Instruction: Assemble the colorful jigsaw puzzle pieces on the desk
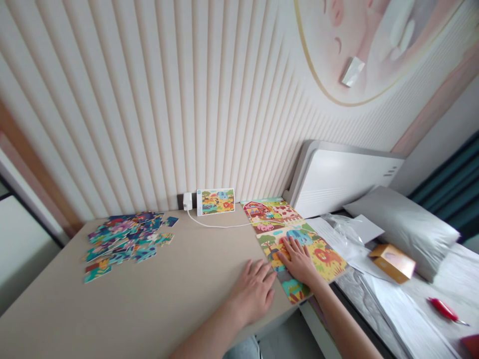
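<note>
My right hand (298, 260) lies flat with spread fingers on a colourful animal puzzle (327, 253) at the desk's right edge. Beside it, my left hand (254, 290) rests palm down on the desk, its fingertips near the puzzle's left edge, holding nothing. Behind that puzzle lies a farm picture (275, 213) with a red barn. A small card (216, 201) showing a similar animal scene leans against the wall. Loose puzzle pieces (125, 238) form a heap at the desk's back left.
A white charger (187, 201) sits in the wall socket, its cable (220, 227) crossing the desk (179, 294) toward the farm picture. On the bed at right are a grey pillow (404, 227), an orange box (392, 263), papers (407, 314) and a red pen-like object (443, 309).
</note>
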`<state>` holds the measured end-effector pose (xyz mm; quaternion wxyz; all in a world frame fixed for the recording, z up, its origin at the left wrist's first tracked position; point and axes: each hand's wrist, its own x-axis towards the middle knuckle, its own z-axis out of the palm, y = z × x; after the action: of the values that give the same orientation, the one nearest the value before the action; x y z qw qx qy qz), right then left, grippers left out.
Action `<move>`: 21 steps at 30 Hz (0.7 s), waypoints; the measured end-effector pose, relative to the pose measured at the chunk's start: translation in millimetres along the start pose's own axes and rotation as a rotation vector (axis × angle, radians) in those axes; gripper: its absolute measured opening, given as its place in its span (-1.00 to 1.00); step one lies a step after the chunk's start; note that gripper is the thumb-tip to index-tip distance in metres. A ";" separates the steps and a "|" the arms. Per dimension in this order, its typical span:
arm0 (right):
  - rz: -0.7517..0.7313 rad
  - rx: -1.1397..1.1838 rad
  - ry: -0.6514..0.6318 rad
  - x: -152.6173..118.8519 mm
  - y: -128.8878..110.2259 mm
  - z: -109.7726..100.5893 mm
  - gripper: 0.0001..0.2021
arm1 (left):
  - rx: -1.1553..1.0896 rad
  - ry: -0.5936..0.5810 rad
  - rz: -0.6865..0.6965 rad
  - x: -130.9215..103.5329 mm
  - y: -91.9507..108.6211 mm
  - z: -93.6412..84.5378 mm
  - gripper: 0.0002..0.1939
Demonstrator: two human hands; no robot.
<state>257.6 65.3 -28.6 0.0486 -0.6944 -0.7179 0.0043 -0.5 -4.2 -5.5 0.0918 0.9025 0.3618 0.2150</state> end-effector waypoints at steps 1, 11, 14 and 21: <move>0.004 0.002 0.002 -0.5 -1.5 -1.2 -0.24 | -0.001 0.000 0.000 -0.1 -0.1 0.0 -0.50; 0.043 -0.022 -0.028 1.8 0.1 -8.2 -0.23 | 0.007 0.001 0.006 -1.5 -0.1 -1.6 -0.50; 0.045 -0.046 -0.030 1.9 -0.3 -8.4 -0.24 | 0.011 -0.001 0.012 -1.8 -0.7 -2.3 -0.51; -0.010 -0.113 -0.013 1.4 4.5 -0.9 -0.31 | 0.047 0.008 0.004 -3.0 4.3 -0.2 -0.53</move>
<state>262.1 66.8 -28.0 0.0048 -0.6924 -0.7208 -0.0319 0.1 -9.3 -4.9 0.0689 0.9042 0.3653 0.2103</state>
